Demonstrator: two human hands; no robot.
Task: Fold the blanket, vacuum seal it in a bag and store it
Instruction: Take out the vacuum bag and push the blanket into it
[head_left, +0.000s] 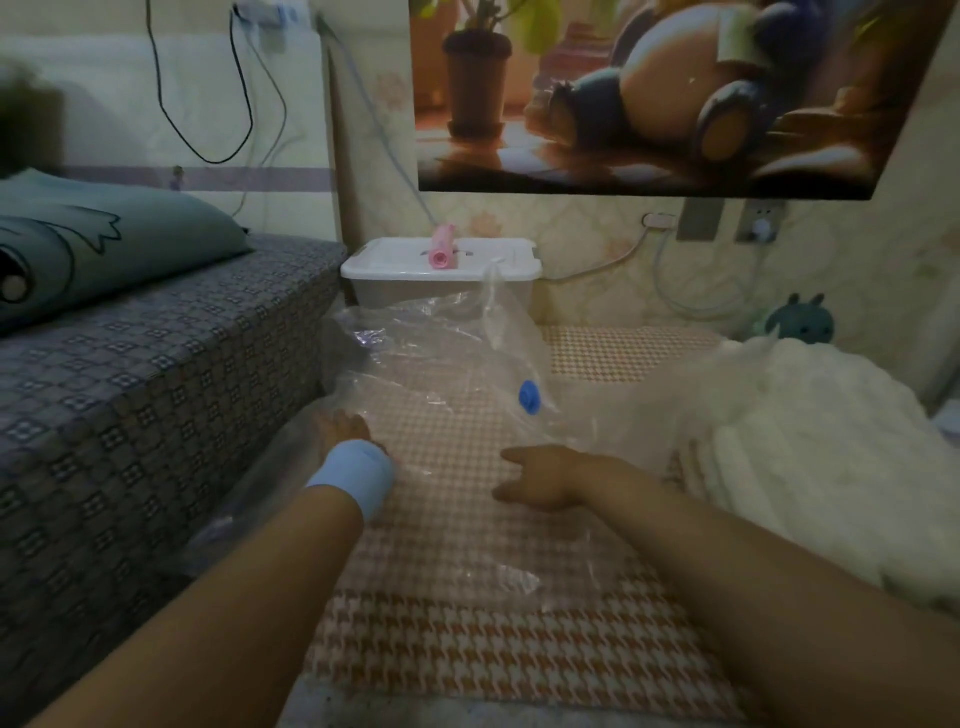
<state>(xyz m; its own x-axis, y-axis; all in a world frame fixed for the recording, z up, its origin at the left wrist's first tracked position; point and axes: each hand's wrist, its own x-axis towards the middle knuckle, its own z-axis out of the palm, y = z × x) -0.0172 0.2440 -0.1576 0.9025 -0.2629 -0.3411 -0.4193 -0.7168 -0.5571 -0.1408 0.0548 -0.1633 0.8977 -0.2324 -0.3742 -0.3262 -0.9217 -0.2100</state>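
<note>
A clear plastic vacuum bag (441, 353) with a blue valve (529, 396) lies crumpled on the orange houndstooth mat (467, 649). A folded white fluffy blanket (810, 457) sits on the mat at the right, its left edge under or against the bag's plastic. My left hand (344, 428), with a blue wristband, reaches forward at the bag's left edge, and plastic film blurs its fingers. My right hand (540, 480) lies on the bag near the blanket, fingers spread and pointing left. Neither hand visibly grips anything.
A bed (130, 389) with a patterned grey cover and a teal pillow (93, 244) borders the mat on the left. A white lidded storage box (395, 265) with a pink cylinder (442, 248) on top stands at the wall. A teal plush toy (802, 322) sits behind the blanket.
</note>
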